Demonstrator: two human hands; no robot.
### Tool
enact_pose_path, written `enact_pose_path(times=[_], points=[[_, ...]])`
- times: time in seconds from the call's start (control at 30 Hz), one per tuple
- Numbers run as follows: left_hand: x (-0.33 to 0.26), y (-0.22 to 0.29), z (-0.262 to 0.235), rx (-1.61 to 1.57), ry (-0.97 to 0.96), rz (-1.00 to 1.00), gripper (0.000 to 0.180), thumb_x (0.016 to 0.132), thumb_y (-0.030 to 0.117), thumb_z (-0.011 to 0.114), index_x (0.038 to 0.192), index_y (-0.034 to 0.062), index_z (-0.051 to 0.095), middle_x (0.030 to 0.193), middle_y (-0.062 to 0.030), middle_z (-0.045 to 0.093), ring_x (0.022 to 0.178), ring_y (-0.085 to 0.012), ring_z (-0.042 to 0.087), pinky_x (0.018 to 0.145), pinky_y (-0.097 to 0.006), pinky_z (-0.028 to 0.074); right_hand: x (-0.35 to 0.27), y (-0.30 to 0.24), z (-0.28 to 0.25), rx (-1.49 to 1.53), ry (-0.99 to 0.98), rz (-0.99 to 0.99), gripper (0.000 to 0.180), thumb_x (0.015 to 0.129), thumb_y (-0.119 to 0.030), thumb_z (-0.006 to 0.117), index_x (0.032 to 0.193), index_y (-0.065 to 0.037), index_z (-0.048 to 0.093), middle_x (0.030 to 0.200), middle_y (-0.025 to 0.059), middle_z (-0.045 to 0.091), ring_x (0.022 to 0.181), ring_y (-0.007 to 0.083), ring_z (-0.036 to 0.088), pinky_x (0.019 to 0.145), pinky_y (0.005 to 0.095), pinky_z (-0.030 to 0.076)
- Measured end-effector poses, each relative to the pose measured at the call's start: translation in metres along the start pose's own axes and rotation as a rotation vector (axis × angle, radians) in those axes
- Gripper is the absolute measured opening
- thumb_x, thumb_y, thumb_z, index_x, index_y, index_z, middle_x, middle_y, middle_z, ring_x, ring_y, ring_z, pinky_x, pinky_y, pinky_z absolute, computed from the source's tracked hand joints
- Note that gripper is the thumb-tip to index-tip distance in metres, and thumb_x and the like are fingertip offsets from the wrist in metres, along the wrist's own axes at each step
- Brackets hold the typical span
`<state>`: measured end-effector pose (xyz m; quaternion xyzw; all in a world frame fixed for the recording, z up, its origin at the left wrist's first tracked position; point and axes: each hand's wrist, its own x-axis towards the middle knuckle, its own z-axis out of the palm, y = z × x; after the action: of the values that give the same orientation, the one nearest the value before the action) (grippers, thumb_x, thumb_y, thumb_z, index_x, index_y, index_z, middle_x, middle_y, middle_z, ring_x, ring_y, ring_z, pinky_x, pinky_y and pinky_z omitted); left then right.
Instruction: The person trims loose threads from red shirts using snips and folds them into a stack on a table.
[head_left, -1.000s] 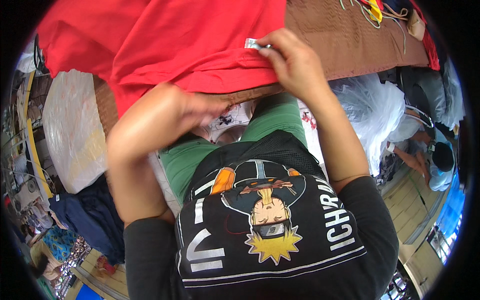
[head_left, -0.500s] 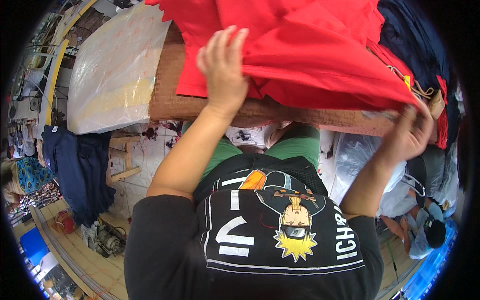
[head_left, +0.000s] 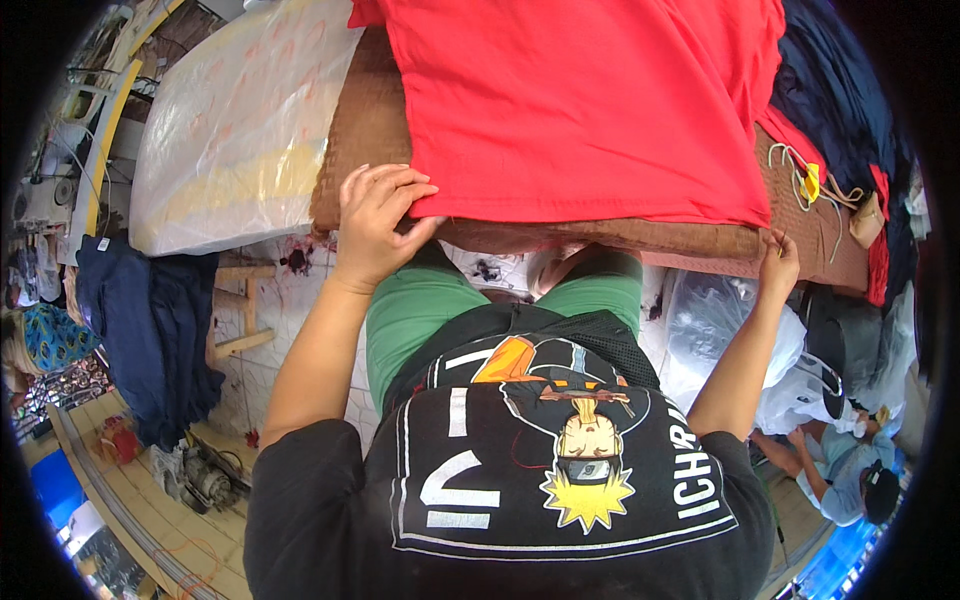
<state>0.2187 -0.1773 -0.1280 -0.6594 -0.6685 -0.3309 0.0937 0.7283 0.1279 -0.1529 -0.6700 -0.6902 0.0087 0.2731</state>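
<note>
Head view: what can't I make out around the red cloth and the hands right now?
All in the head view:
Red cloth: far end cut off by the top edge.
Brown table: middle hidden under the red cloth.
Left hand: palm hidden by the hand's own back; pinch or mere touch unclear.
Right hand: contact at the cloth's corner too small to judge.
Dark blue cloth at right: outer side lost in the picture's dark rim.

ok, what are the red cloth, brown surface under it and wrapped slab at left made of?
Red cloth: matte fabric, possibly knit; it drapes softly without gloss.
Brown surface: dull, textile-like cover, by its woven-looking pattern; fibre unclear.
Wrapped slab: glossy clear film, likely plastic, showing creases and glare; contents unclear.
</note>
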Motion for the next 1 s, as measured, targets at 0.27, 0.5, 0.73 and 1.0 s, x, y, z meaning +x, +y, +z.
enact_pose_path(times=[0.27,0.5,0.73,1.0], points=[[0.028,0.014,-0.006,-0.13,0.07,-0.232,0.034,0.076,0.017,0.076,0.104,0.0012,0.067,0.106,-0.0108,0.066,0.082,-0.0209,0.064,0.078,-0.031,0.052,-0.029,-0.234,-0.037,0.527,-0.235,-0.407,0.026,0.088,-0.016,0.064,0.113,-0.007,0.062,0.105,0.0078,0.067,0.1,0.0176,0.063,0.085,0.0316,0.049],[0.02,0.026,0.025,-0.038,0.009,-0.374,0.035,0.072,0.017,0.078,0.101,-0.0003,0.068,0.106,-0.0117,0.065,0.079,-0.0209,0.066,0.072,-0.031,0.053,-0.126,-0.345,0.027,0.741,-0.597,-0.691,0.029,0.085,-0.018,0.065,0.109,-0.004,0.055,0.098,0.0159,0.062,0.091,0.0312,0.063,0.077,0.0394,0.05],[0.021,0.026,0.025,-0.057,0.063,-0.404,0.018,0.078,0.013,0.073,0.09,0.0003,0.071,0.098,-0.012,0.068,0.079,-0.0234,0.067,0.071,-0.032,0.053,-0.141,-0.352,0.053,0.826,-0.69,-0.646,0.021,0.083,-0.012,0.066,0.102,-0.004,0.06,0.094,0.0138,0.064,0.084,0.0289,0.065,0.072,0.0364,0.051],[0.035,0.017,0.01,-0.344,-0.021,-0.701,0.017,0.083,0.016,0.069,0.085,-0.0008,0.069,0.082,-0.017,0.068,0.072,-0.0265,0.068,0.066,-0.034,0.052,-0.14,-0.349,0.056,0.84,-0.719,-0.647,0.017,0.083,-0.011,0.066,0.098,-0.004,0.061,0.092,0.0129,0.065,0.081,0.0284,0.065,0.07,0.0365,0.05]])
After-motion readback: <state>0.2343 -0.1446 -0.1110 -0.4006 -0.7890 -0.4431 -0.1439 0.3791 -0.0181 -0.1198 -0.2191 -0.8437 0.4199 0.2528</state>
